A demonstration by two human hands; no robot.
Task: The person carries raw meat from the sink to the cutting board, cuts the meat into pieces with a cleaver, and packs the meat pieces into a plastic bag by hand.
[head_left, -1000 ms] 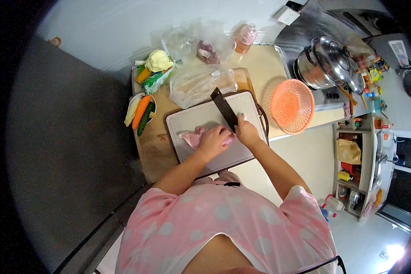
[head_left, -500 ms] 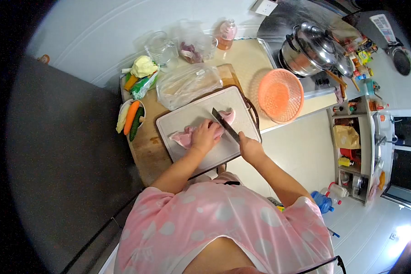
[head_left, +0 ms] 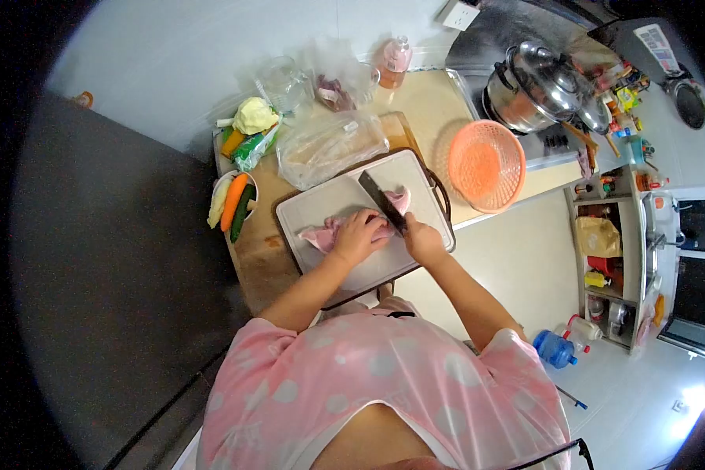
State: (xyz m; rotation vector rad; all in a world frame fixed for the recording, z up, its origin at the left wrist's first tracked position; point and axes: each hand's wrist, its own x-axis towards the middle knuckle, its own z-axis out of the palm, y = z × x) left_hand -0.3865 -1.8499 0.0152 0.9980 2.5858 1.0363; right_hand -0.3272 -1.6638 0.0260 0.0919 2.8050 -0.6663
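On the white cutting board point(head_left: 333, 262) lies a piece of raw pink meat point(head_left: 318, 236). My left hand point(head_left: 357, 236) is curled over the meat's right part, fingers bent and pressing it to the board. My right hand point(head_left: 423, 241) is wrapped round the handle of a dark cleaver point(head_left: 379, 198), whose blade points up and left beside my left fingertips. Beyond the blade, on its right side, more pink meat point(head_left: 400, 200) shows. The blade partly hides where the two portions meet, so I cannot tell if they are joined.
An orange basket point(head_left: 486, 166) stands right of the board, with a steel pot point(head_left: 522, 90) on the stove behind. Above the board lies a clear plastic bag point(head_left: 329, 149). At the left are a bowl holding a carrot point(head_left: 235, 201) and cucumber, and a cabbage point(head_left: 254, 117).
The cleaver was raised clear of the board, then came down at the meat, and a portion now shows on its right. The camera view has shifted slightly.
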